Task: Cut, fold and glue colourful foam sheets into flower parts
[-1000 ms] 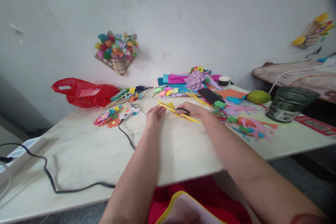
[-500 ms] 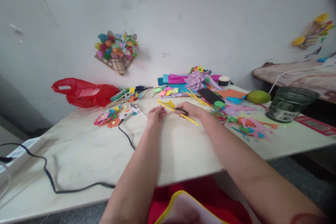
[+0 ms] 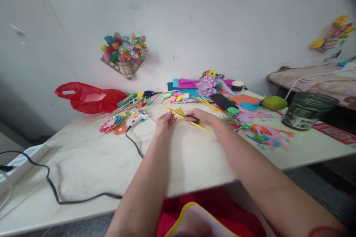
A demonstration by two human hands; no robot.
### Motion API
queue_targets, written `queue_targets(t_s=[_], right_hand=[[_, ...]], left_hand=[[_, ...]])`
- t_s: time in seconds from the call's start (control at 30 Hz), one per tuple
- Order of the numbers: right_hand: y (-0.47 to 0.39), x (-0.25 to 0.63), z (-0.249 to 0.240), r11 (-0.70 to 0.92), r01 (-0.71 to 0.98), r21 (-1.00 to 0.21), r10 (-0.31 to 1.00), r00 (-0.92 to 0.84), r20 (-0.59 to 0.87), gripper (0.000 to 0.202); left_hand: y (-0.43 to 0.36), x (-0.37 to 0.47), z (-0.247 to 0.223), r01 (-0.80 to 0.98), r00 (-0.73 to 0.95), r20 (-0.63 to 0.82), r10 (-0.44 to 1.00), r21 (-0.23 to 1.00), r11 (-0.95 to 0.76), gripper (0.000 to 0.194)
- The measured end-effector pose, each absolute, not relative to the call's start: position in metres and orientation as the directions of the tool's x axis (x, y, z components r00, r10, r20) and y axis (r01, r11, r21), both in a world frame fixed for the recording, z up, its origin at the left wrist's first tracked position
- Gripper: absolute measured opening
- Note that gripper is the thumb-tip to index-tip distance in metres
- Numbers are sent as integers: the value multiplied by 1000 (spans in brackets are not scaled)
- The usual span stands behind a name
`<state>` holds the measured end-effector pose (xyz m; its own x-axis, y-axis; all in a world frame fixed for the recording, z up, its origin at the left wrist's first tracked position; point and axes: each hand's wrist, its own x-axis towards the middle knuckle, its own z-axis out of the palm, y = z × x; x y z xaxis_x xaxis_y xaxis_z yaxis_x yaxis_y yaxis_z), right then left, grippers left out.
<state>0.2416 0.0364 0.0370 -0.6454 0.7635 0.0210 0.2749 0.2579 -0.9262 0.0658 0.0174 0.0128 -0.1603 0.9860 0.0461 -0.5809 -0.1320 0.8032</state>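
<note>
My right hand (image 3: 202, 117) is closed around the dark handles of a pair of scissors (image 3: 191, 119), whose blades point left toward my other hand. Along the blades runs a narrow yellow strip (image 3: 202, 128) that looks like craft foam or paper; it passes by the right fingers and sticks out below them. A wider yellow piece (image 3: 180, 110) shows just behind the blades. The fingers of my left hand (image 3: 165, 120) are pinched at the left part of the yellow strip; their exact hold is partly hidden.
Left of my hands lie a white glue gun (image 3: 137, 119) with a black cord, foam flowers (image 3: 114, 124) and a red plastic bag (image 3: 90, 98). To the right are a phone (image 3: 221, 102), colourful scraps (image 3: 268, 135), a green fruit (image 3: 274, 102) and a glass jar (image 3: 308, 111).
The scissors have shifted slightly, and more of their blades shows against the yellow material. Both hands stay almost in place.
</note>
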Motion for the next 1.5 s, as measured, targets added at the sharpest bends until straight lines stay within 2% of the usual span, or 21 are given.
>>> queue_targets(t_s=[0.33,0.6,1.5], right_hand=[[36,240,37,308,242,-920,749,-658,78,28],[35,240,37,298,233,-926,739,-670,70,29],[36,236,37,305,233,-923,735,-675,72,29]], left_hand=[[19,64,10,-570,-149,101,984,804,-169,6],[21,62,7,-539,-109,152,982,821,-187,13],[21,63,5,-524,-82,176,981,830,-192,15]])
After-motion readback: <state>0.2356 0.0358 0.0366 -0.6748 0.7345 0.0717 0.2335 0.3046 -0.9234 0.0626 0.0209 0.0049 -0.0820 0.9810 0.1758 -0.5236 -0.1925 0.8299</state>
